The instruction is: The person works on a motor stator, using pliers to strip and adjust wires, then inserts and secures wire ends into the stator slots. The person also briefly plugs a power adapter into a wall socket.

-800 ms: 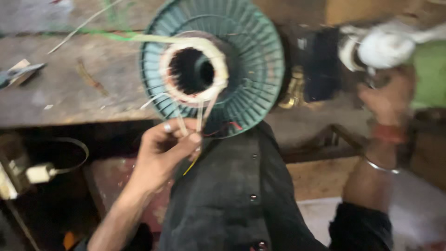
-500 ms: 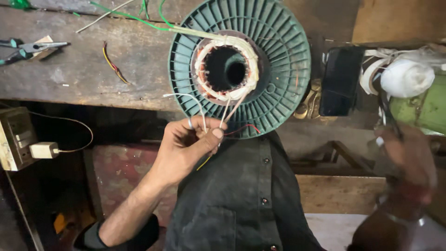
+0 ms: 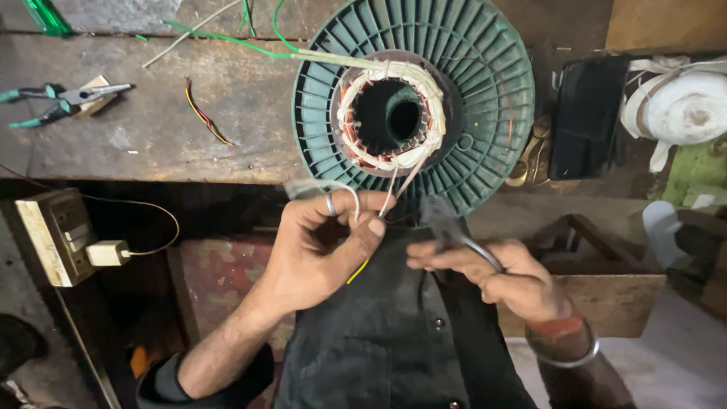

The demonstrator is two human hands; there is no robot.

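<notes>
Worn, stained wood forms the workbench (image 3: 151, 129) across the top of the view, with a dark gap and a reddish panel below its front edge. Propped at that edge, over the person's lap, sits a round green ribbed motor housing (image 3: 485, 98); at its centre is a stator winding (image 3: 390, 113) of copper coils bound in off-white tape around a dark bore. A green wire (image 3: 219, 39) in a pale sleeve runs from the winding's top left across the bench. Thin lead wires (image 3: 394, 185) hang from the winding's lower edge down to the left hand (image 3: 322, 250), which rises from below with a ring on one finger, its fingers curled and thumb pressed against them, pinching those leads. The right hand (image 3: 507, 280), a bangle at its wrist, lies just beside it and lower right, fingers closed around a dark, blurred tool (image 3: 454, 231) whose kind cannot be told; its tip points up toward the leads. On the bench lie green-handled pliers (image 3: 60, 102) far left and a short red-and-yellow wire scrap (image 3: 206, 120). A switch box (image 3: 57, 235) hangs below left, and a white tape roll (image 3: 685, 110) sits at the right.
</notes>
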